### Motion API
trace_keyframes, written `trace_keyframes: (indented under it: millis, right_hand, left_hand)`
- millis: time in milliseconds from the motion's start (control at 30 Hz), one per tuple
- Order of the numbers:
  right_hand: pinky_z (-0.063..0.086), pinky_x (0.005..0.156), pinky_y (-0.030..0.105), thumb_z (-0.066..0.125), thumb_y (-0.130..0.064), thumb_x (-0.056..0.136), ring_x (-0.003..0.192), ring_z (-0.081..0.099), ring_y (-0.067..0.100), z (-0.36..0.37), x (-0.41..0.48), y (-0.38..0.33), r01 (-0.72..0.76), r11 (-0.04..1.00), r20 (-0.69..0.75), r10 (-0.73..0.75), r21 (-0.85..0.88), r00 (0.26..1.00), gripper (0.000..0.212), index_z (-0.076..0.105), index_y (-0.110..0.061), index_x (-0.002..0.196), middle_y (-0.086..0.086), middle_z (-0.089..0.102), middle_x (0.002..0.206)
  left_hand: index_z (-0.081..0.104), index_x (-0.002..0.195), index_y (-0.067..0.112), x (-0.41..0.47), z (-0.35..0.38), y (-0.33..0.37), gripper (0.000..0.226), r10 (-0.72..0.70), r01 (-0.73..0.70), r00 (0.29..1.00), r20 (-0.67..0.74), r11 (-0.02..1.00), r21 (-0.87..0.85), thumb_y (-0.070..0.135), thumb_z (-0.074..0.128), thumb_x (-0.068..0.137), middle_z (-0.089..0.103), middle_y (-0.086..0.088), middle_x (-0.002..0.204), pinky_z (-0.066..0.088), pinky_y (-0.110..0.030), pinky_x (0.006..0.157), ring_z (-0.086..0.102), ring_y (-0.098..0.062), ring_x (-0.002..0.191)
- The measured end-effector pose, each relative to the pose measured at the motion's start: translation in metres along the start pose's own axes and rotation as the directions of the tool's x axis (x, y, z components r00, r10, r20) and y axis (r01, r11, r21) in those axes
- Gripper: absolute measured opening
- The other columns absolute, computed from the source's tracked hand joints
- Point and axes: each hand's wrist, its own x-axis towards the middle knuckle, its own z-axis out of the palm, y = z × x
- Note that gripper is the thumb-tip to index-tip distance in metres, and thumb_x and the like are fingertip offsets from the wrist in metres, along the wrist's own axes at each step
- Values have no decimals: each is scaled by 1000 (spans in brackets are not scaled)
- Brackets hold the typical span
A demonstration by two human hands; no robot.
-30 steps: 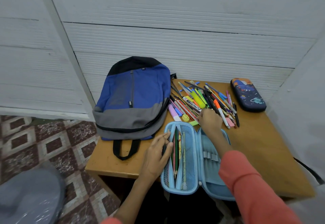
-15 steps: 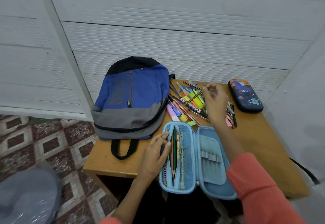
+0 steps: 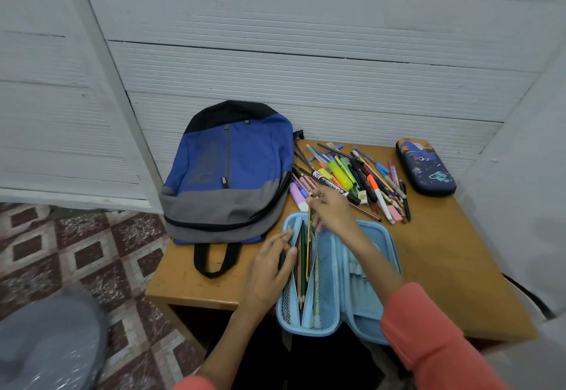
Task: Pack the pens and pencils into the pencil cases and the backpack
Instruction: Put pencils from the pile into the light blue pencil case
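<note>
Right fingers (image 3: 320, 206) pinch a pencil (image 3: 308, 245) into our case (image 3: 326, 282), left fingers (image 3: 283, 236) grip its edge; the pile (image 3: 352, 175) beyond is unpacked.

Both hands are at the front edge of the table (image 3: 444, 251).
The left hand (image 3: 269, 270) comes in from the near side on a bare forearm. Its fingers lie along the left rim of the open pencil case (image 3: 309, 332) and its thumb presses the inner pocket, pinching that wall. The right arm, in a coral sleeve (image 3: 428, 337), crosses in from the near right corner. The right hand (image 3: 333, 213) has curled fingers whose tips pinch the far end of a yellow pencil (image 3: 308, 245), which points back towards the person.
</note>
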Motion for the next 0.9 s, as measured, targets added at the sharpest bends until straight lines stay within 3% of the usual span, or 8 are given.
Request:
trace_keyframes:
  millis: [167, 300, 367, 500, 600, 667, 767, 900]
  right_hand:
    - [47, 41, 27, 54, -14, 97, 39, 56, 22, 10, -1, 2, -92, 989, 124, 106, -114, 987, 4, 52, -12, 94, 12, 59, 54]
    - [47, 40, 27, 57, -18, 95, 44, 59, 26, 18, -10, 8, -118, 961, 175, 165, -248, 971, 15, 54, -4, 93, 15, 63, 62]
    - [50, 53, 33, 60, -25, 94, 56, 64, 26, 17, -15, 7, -43, 918, 122, 99, -393, 988, 22, 57, -4, 92, 15, 67, 72]
    - [48, 70, 38, 59, -38, 93, 82, 63, 31, 12, -21, 2, 47, 814, 138, 41, -578, 990, 31, 65, -8, 90, 13, 65, 84]
    - [48, 75, 36, 55, -25, 97, 92, 63, 31, 9, -23, 3, 63, 786, 158, 44, -615, 986, 18, 68, -15, 100, 12, 67, 97]
    - [47, 72, 31, 60, -18, 92, 86, 61, 24, 5, -25, 4, 47, 802, 161, 63, -596, 985, 25, 66, -19, 117, 9, 66, 106]
    - [49, 61, 32, 65, -9, 88, 70, 56, 18, 4, -29, 6, 12, 851, 185, 100, -524, 978, 36, 61, -19, 122, 2, 62, 87]
    - [57, 52, 36, 63, -3, 86, 56, 65, 30, 4, -30, 7, -64, 903, 114, 124, -425, 986, 33, 59, -15, 117, 7, 60, 76]
  left_hand:
    - [62, 118, 16, 0, 0, 1, 47, 4, -4, 1000, -12, 1000, -3, 48, 38, 95, 57, 6, 129, 43, -15, 93, 53, 3, 114]
    - [62, 117, 15, 0, 0, 0, 47, 8, -8, 1000, 5, 1000, 19, 49, 38, 94, 56, 6, 129, 39, -7, 93, 50, 7, 113]
    - [62, 115, 15, 0, 0, -1, 47, 9, -9, 1000, 11, 1000, 21, 48, 37, 95, 56, 6, 130, 35, -2, 93, 50, 6, 115]
    - [62, 104, 13, 1, 1, -1, 42, 18, -18, 1000, -21, 1000, 14, 47, 40, 93, 59, 9, 122, 44, -19, 95, 50, 4, 116]
    - [57, 100, 22, 1, 1, 0, 28, 28, -28, 999, -18, 1000, -15, 45, 46, 89, 60, 10, 117, 41, -19, 100, 46, 6, 121]
    - [57, 103, 29, 1, 0, 0, 22, 54, -54, 999, 3, 999, 2, 41, 48, 88, 56, 11, 127, 38, -17, 101, 44, 4, 125]
    - [61, 122, 28, 3, 0, -2, 40, 100, -104, 993, 63, 993, 64, 41, 47, 87, 52, 11, 137, 32, -18, 102, 37, 0, 131]
    - [55, 132, 35, 5, 0, -4, 48, 105, -116, 988, 116, 989, 91, 47, 45, 87, 46, 14, 143, 33, -20, 98, 29, 1, 135]
